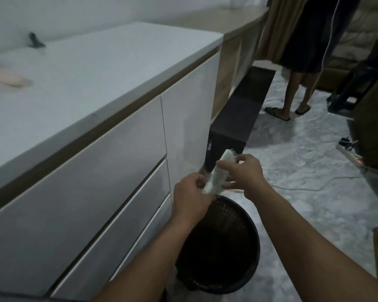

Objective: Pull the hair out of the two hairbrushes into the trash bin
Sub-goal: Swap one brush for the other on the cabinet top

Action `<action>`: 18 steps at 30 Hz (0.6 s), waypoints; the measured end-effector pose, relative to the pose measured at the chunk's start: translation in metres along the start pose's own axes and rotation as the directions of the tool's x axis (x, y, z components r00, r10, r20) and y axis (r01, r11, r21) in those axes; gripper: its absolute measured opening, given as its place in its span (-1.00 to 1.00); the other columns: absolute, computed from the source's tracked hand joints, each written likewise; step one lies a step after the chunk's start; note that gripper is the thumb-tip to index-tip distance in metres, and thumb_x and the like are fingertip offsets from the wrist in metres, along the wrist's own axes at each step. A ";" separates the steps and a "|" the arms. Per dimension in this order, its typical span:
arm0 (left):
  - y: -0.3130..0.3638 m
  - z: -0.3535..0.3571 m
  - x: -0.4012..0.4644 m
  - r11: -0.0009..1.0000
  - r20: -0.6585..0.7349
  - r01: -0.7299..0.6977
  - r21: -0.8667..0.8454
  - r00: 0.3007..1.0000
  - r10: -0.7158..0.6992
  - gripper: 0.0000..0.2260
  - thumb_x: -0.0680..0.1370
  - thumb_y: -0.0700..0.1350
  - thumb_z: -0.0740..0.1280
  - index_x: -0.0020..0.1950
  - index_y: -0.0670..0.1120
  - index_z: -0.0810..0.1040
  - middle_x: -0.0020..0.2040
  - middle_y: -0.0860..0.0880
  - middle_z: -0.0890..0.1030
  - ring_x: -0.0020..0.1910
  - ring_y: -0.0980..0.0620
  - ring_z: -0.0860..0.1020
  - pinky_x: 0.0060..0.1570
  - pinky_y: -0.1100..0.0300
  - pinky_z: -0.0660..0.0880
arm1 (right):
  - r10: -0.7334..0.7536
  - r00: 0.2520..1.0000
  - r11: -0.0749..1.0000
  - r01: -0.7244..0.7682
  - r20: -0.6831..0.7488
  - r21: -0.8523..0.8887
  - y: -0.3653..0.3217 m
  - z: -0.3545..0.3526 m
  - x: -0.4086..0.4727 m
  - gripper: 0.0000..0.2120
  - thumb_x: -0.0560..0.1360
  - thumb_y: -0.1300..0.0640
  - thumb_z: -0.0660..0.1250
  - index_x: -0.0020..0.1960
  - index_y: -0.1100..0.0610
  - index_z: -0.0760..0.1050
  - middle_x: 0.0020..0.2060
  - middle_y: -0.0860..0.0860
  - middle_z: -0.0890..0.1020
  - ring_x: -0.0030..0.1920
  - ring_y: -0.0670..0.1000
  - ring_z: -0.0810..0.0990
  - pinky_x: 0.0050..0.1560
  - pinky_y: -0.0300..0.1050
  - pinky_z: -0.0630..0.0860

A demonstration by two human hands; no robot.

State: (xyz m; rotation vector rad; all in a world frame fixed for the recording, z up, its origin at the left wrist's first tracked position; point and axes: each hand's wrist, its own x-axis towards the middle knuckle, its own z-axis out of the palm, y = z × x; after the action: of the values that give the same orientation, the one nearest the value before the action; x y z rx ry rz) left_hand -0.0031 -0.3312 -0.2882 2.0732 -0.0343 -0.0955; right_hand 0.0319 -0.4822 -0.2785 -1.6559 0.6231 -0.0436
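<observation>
over the black bin [244,216] beside the white drawers [109,171], pale brush [218,173] held up in both hands, directly above the near rim, so whatever gets pulled loose should drop inside

left hand [189,198] clamped round the lower end of the brush, the handle end by the look of it, fingers curled shut on it. right hand [247,175] at the upper half, thumb and fingers closing onto the bristled face, grip half shut, pinching at the bristles or at hair among them; too blurred to say which, or whether anything is caught yet

long axis of the brush tilted, running from lower left at the left hand up and away to the right, tip pointing toward the dark box [238,118] on the floor beyond. bristles facing right, toward the right hand, so the right hand clearly the nearer and better placed for plucking; left hand only steadying. likely next: a pull to the right and down, away from the bristle face, then release over the bin

brush itself white or pale green, flat paddle shape, short stiff pale bristles showing at the tip. no dark hair visible against it in this light

second brush seemingly the long pale thing [7,78] lying on the desk [96,68] at far left, well apart from both hands, untouched. small dark object [34,40] near the wall, unclear what. bin mesh-walled, contents not readable. someone else's legs [292,92] standing well back on the floor
</observation>
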 end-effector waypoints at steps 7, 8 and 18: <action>0.052 -0.056 -0.021 0.992 -0.091 -0.121 0.046 0.988 0.124 -0.79 0.38 -0.21 0.45 -0.05 -0.03 0.52 -0.22 0.10 0.53 -0.27 0.11 0.51 -0.41 0.49 0.34 | -0.200 0.980 0.978 0.201 -0.018 0.061 -0.104 0.011 -0.024 -0.60 0.24 0.13 0.58 -0.10 0.04 0.40 0.03 0.15 0.59 -0.03 0.18 0.68 -0.36 0.01 0.65; 0.059 -0.066 -0.022 0.988 -0.112 -0.141 0.059 0.983 0.147 -0.80 0.39 -0.20 0.44 -0.03 -0.04 0.54 -0.21 0.08 0.54 -0.25 0.08 0.52 -0.38 0.47 0.35 | -0.224 0.975 0.973 0.224 -0.015 0.056 -0.121 0.014 -0.028 -0.58 0.22 0.11 0.59 -0.08 0.05 0.41 0.03 0.15 0.59 -0.03 0.19 0.68 -0.36 0.01 0.65; 0.121 -0.169 -0.021 0.985 -0.306 -0.169 0.027 0.937 0.169 -0.87 0.50 -0.14 0.39 0.01 -0.07 0.50 -0.03 -0.09 0.62 -0.14 -0.13 0.65 -0.09 -0.03 0.61 | -0.465 0.873 0.882 0.472 0.148 -0.009 -0.259 0.087 -0.090 -0.45 0.24 -0.01 0.55 0.16 0.03 0.42 0.11 0.12 0.60 0.00 0.07 0.67 -0.29 -0.07 0.64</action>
State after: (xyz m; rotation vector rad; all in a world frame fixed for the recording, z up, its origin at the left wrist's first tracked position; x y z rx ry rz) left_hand -0.0083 -0.2405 -0.1001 2.0546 -0.0217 0.3333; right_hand 0.0841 -0.3527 -0.0264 -1.8043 0.1007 -0.2637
